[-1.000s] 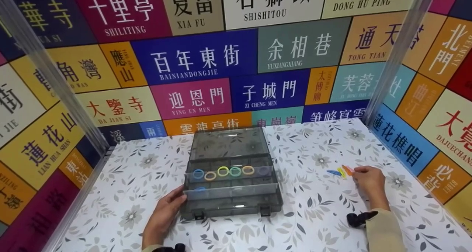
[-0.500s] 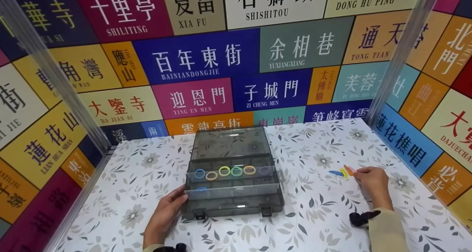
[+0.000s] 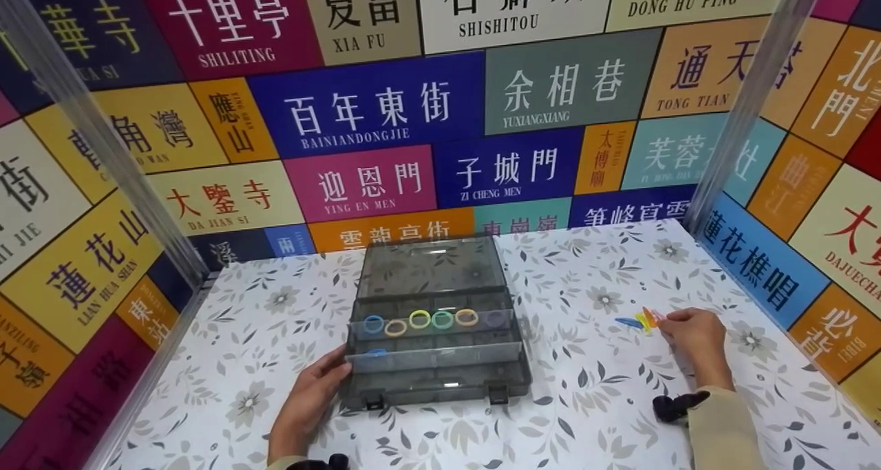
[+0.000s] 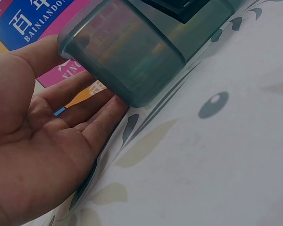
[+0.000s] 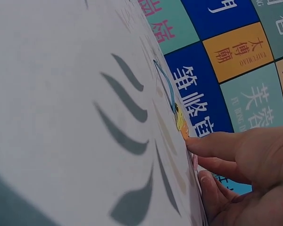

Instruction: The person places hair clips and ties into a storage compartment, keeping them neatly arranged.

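Note:
A smoky translucent compartment box (image 3: 433, 384) stands with its lid raised. My left hand (image 3: 310, 398) rests at its left side, fingers extended against the wall. In the left wrist view, the thumb of this hand (image 4: 52, 127) meets the rim and the other fingers reach below the corner. My right hand (image 3: 695, 336) pinches at a small pink piece like a hair clip (image 5: 195, 161), low over the table. Beside its fingertips lie similar orange (image 5: 185, 132), yellow (image 5: 180, 117) and blue clips (image 3: 627, 322). Several coloured rings like hair ties (image 3: 442, 320) sit in the box.
The table (image 3: 241, 346) wears a white cloth with grey leaves and flowers. Behind it rises a wall of coloured signs (image 3: 365, 105), and clear corner posts (image 3: 743, 112) stand at both sides. Two latches (image 3: 497, 394) hang at the box's front.
The head view shifts slightly. Both hands stay about where they were, the left at the box and the right at the clips. The yellow and orange clips appear slightly closer together.

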Demonstrator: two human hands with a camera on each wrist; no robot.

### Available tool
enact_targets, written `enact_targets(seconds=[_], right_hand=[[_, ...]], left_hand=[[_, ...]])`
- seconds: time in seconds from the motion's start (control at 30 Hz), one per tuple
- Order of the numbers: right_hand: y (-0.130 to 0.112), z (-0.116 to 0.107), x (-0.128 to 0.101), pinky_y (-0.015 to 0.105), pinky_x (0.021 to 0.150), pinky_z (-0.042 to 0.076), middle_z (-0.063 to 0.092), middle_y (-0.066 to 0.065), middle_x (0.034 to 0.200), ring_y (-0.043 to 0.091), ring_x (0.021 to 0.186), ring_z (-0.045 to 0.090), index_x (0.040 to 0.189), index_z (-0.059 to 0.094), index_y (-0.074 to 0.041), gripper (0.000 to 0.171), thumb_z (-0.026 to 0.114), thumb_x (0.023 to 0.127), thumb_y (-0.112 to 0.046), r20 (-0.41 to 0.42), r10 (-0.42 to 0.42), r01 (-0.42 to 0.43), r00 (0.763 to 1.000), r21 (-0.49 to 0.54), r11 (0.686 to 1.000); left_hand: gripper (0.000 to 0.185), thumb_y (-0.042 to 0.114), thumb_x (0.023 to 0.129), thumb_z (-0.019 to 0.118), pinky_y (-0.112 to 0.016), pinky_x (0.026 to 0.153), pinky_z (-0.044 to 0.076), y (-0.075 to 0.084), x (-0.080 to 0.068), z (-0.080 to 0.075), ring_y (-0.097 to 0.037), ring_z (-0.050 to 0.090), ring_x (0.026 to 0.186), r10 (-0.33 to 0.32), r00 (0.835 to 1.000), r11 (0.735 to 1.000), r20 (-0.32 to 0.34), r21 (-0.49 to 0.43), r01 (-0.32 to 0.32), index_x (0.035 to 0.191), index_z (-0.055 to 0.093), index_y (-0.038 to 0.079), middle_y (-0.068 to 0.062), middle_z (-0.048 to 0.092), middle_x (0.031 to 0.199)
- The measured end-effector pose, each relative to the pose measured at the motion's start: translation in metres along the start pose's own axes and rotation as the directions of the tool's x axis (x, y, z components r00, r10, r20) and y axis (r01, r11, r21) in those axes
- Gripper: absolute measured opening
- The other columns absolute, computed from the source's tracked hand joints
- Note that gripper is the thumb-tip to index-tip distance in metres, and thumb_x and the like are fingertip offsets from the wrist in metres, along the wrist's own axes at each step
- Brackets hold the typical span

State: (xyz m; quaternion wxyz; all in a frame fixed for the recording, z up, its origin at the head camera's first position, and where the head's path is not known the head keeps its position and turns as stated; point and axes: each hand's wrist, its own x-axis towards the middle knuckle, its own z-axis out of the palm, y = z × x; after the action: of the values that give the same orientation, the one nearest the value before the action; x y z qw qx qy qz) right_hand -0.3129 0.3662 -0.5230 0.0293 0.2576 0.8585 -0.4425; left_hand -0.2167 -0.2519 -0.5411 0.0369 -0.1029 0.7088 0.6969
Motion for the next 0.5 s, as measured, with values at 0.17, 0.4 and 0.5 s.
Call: enact_targets(seconds=[0.17, 0.4, 0.5], right_hand=[[-0.0008, -0.0003, -0.0005, 0.038, 0.081, 0.047, 0.060, 0.026, 0.123, 0.035, 0.105, 0.055, 0.121, 0.064, 0.005, 0.035, 0.064, 0.096, -0.020, -0.021, -0.006, 0.005, 1.000, -0.025, 1.000], [-0.0003, -0.0017, -0.0023, 0.039, 0.077, 0.048, 0.067, 0.023, 0.111, 0.034, 0.101, 0.058, 0.116, 0.068, 0.006, 0.034, 0.066, 0.092, -0.019, -0.052, -0.040, 0.037, 0.998, -0.049, 0.998], [0.0004, -0.0028, -0.0021, 0.037, 0.074, 0.048, 0.071, 0.020, 0.100, 0.031, 0.094, 0.060, 0.114, 0.070, 0.007, 0.035, 0.066, 0.090, -0.018, -0.053, -0.070, 0.067, 0.996, -0.060, 0.996]], left_hand=[[0.058, 0.013, 0.097, 0.063, -0.052, 0.123, 0.030, -0.0012, -0.0016, 0.0005, -0.040, 0.036, 0.146, 0.018, 1.000, 1.000, -0.001, 0.012, -0.018, 0.148, 0.042, -0.006, -0.029, 0.039, 0.155], [0.058, 0.012, 0.098, 0.061, -0.052, 0.123, 0.029, 0.0002, -0.0016, -0.0007, -0.041, 0.031, 0.149, 0.004, 1.000, 1.000, 0.014, 0.010, -0.004, 0.149, 0.040, -0.006, -0.028, 0.034, 0.158], [0.059, 0.013, 0.099, 0.060, -0.053, 0.124, 0.027, 0.0008, -0.0019, -0.0012, -0.042, 0.028, 0.150, -0.014, 1.000, 1.000, 0.023, 0.004, 0.014, 0.151, 0.038, -0.005, -0.029, 0.030, 0.160]])
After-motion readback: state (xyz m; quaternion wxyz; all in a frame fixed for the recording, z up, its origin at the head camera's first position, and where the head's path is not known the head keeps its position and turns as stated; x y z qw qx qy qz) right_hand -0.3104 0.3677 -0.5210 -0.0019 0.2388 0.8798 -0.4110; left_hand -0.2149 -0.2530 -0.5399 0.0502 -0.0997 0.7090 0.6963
